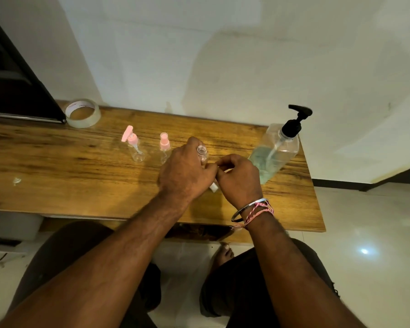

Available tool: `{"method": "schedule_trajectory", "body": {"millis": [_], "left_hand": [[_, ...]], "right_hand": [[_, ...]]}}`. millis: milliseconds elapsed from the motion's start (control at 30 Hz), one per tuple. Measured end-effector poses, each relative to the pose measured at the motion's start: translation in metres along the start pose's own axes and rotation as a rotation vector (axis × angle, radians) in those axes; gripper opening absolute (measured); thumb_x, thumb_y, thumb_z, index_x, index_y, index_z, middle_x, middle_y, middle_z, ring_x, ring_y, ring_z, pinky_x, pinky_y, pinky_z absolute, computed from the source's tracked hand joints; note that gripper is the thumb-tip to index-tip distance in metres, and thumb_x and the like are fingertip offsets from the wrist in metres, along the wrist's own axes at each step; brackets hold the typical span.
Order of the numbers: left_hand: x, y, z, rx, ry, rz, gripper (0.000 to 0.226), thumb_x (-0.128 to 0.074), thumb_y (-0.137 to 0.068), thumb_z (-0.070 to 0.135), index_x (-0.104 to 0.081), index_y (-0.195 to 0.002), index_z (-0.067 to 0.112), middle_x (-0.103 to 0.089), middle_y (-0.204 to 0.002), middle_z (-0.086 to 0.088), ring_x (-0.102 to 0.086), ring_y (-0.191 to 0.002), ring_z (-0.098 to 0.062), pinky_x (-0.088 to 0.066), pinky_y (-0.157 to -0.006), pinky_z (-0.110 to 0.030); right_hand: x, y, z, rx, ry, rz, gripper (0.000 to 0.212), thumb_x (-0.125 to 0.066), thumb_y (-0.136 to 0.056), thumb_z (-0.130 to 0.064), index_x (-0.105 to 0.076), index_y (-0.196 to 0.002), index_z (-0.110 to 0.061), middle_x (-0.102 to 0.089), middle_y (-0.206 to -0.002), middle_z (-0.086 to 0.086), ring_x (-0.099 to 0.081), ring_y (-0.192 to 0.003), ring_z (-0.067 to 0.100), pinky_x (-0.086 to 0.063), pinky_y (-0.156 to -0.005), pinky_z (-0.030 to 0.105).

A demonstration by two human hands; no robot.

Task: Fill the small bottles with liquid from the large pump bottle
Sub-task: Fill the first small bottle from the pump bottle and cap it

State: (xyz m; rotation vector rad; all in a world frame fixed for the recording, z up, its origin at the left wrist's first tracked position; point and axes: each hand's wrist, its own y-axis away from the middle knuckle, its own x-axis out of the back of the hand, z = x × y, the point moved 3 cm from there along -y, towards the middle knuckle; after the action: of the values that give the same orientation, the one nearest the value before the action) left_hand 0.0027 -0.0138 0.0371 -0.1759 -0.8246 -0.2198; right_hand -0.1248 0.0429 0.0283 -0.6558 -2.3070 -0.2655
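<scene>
The filling looks barely begun, judging by how things lie. The left hand [187, 172] is curled round a small open bottle [202, 154], which stands on the wooden table [57, 166] to the left of the large pump bottle [276, 152]; its threaded neck is bare and nothing shows inside it. The right hand [238, 177] sits between that open bottle and the pump bottle, fingers bent together against the left hand; a small white piece [214, 187] shows between the two hands, perhaps the removed cap, but I cannot tell which hand pinches it. The pump bottle is roughly half full of pale green liquid, its black pump head on and untouched. Farther left of it stand two more small bottles, one with a pink pump top [134, 146] and one with a pink spray top [165, 147], both closed and apparently empty. So all three small bottles appear left to fill.
</scene>
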Motion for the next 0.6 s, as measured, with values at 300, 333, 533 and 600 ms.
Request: {"method": "schedule_trajectory", "body": {"millis": [300, 333, 533, 600], "left_hand": [[0.029, 0.003, 0.049, -0.103, 0.124, 0.062, 0.048, -0.076, -0.089, 0.033, -0.047, -0.125, 0.025, -0.064, -0.086, 0.011, -0.065, -0.075, -0.018, -0.049, -0.058, -0.032], [0.028, 0.003, 0.057, -0.157, 0.134, 0.039, 0.045, -0.075, -0.090, 0.032, -0.045, -0.123, 0.026, -0.065, -0.084, 0.011, -0.066, -0.073, -0.017, -0.051, -0.056, -0.033], [0.020, -0.016, 0.104, -0.253, 0.110, 0.053, 0.042, -0.072, -0.092, 0.034, -0.040, -0.118, 0.030, -0.059, -0.078, 0.016, -0.061, -0.064, -0.008, -0.058, -0.057, -0.036], [0.017, -0.024, 0.117, -0.285, 0.113, 0.029, 0.040, -0.070, -0.091, 0.028, -0.042, -0.119, 0.026, -0.060, -0.082, 0.016, -0.062, -0.067, -0.011, -0.056, -0.059, -0.035]], "right_hand": [[0.074, -0.021, -0.072, 0.160, -0.039, 0.134, 0.017, -0.066, -0.088, -0.012, -0.077, -0.097, -0.019, -0.074, -0.093, -0.009, -0.066, -0.086, 0.004, -0.042, -0.069, 0.002], [0.083, -0.024, -0.080, 0.182, -0.042, 0.149, 0.016, -0.066, -0.088, -0.012, -0.077, -0.097, -0.020, -0.074, -0.094, -0.009, -0.066, -0.087, 0.003, -0.042, -0.069, 0.001], [0.139, -0.053, -0.111, 0.276, 0.027, 0.266, 0.016, -0.065, -0.088, -0.014, -0.078, -0.095, -0.021, -0.074, -0.094, -0.010, -0.066, -0.086, 0.005, -0.049, -0.078, 0.015], [0.154, -0.066, -0.111, 0.283, 0.068, 0.282, 0.017, -0.065, -0.087, -0.013, -0.078, -0.094, -0.020, -0.075, -0.093, -0.008, -0.068, -0.087, 0.008, -0.052, -0.081, 0.018]]}}
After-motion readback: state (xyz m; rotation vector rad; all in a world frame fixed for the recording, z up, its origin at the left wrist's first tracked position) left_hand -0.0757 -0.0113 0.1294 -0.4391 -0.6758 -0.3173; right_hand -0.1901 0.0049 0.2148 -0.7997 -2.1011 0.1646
